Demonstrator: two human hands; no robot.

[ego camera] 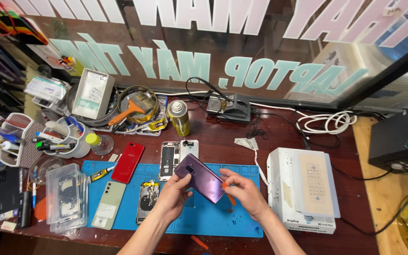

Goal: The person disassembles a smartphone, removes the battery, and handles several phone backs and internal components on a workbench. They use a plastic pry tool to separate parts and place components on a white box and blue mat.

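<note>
Landmark: blue mat (199, 217) on the dark red desk (279, 127).

- Purple phone (200, 178): held back-side up, tilted, above the mat's middle. Left hand (172, 197) grips its near-left end, fingers closed around the edge. Right hand (244, 190) meets its right end, fingers pinched on a small orange pick (224, 186) at the phone's edge.
- Red phone (128, 162): lying on the mat's upper left part, partly over its far edge.
- Pale green phone (109, 205): flat on the mat's left part, below the red one.
- Opened phone (169, 160), insides showing: at the mat's far edge, just left of the purple phone.
- Second opened phone body (147, 201): on the mat, just right of the green one.
- Glue tube (101, 174): on the mat's upper left corner.
- Clear plastic boxes (66, 196): stacked, just left of the mat.
- White machine (303, 189) with a beige pad on top: just right of the mat.
- Spray can (179, 117), yellow: upright, behind the mat.
- Brush (133, 107), orange handle: behind the mat, left of the can.
- White cable (327, 122), coiled: well behind the machine.
</note>
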